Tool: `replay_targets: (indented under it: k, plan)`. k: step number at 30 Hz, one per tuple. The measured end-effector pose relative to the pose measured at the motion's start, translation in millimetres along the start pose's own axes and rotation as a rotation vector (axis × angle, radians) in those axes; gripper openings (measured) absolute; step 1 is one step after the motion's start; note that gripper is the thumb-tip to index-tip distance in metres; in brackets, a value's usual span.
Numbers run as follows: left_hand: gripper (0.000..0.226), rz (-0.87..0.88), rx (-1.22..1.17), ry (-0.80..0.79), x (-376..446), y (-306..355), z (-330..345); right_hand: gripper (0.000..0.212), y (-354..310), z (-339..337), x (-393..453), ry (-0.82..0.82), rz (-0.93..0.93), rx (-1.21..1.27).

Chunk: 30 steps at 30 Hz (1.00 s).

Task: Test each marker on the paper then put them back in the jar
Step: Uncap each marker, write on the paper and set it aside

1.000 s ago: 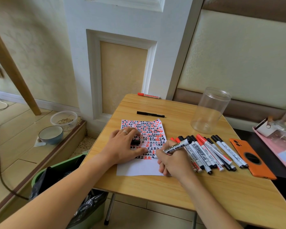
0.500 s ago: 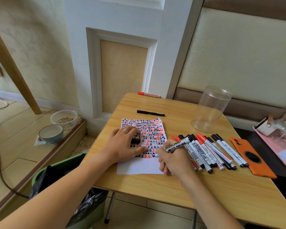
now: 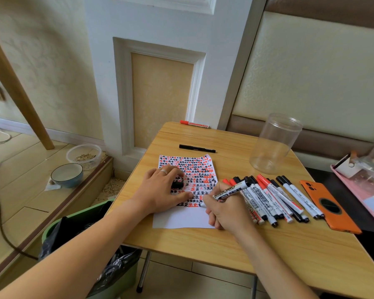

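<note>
A white paper (image 3: 181, 220) covered in rows of red and black marks lies on the wooden table (image 3: 225, 240). My left hand (image 3: 160, 190) rests on the paper, its fingers curled over a black marker cap (image 3: 178, 185). My right hand (image 3: 227, 212) grips an uncapped whiteboard marker (image 3: 232, 190) like a pen, its tip touching the paper at the lowest written row. Several capped red and black markers (image 3: 274, 199) lie in a row just right of that hand. The clear plastic jar (image 3: 275, 143) stands upright and holds nothing, at the back right.
An orange phone (image 3: 329, 207) lies right of the marker row, beside a pink tray (image 3: 354, 190) at the table's right edge. A black pen (image 3: 197, 148) and a red marker (image 3: 193, 124) lie near the far edge. A green bin (image 3: 73, 221) stands below left.
My right hand has shifted only slightly, with the marker tip staying at the lowest written row. My left hand has stayed on the paper.
</note>
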State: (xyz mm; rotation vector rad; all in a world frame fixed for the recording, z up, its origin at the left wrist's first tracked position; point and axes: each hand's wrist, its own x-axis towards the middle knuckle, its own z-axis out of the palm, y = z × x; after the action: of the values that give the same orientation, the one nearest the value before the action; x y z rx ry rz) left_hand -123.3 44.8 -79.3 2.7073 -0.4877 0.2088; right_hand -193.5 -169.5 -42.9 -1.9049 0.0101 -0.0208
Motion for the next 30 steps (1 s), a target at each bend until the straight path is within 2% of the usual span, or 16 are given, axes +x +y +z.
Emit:
replay_targets:
  k: [9, 14, 16, 19, 21, 25, 30]
  plan:
    - [0.08, 0.004, -0.008, -0.002, -1, 1, -2, 0.014, 2, 0, 2, 0.018, 0.007, -0.018]
    - [0.068, 0.018, -0.065, 0.031, -3, 4, -6, 0.012, 3, 1, 4, 0.019, 0.01, -0.021]
    - [0.057, 0.039, -0.099, 0.056, -5, 5, -8, 0.012, 4, 1, 4, 0.018, 0.009, -0.006]
    - [0.025, 0.094, -0.142, 0.099, -8, 6, -14, 0.013, 6, -1, 4, 0.008, 0.006, 0.057]
    - [0.013, 0.14, -0.176, 0.12, -9, 9, -17, 0.019, 7, -4, 4, -0.013, -0.005, 0.127]
    - [0.012, 0.217, -0.298, 0.128, -11, 16, -20, 0.026, 3, -7, 2, -0.042, -0.061, 0.18]
    - [0.014, 0.219, -0.421, 0.097, -16, 31, -26, 0.025, 4, -6, 3, -0.053, -0.094, 0.248]
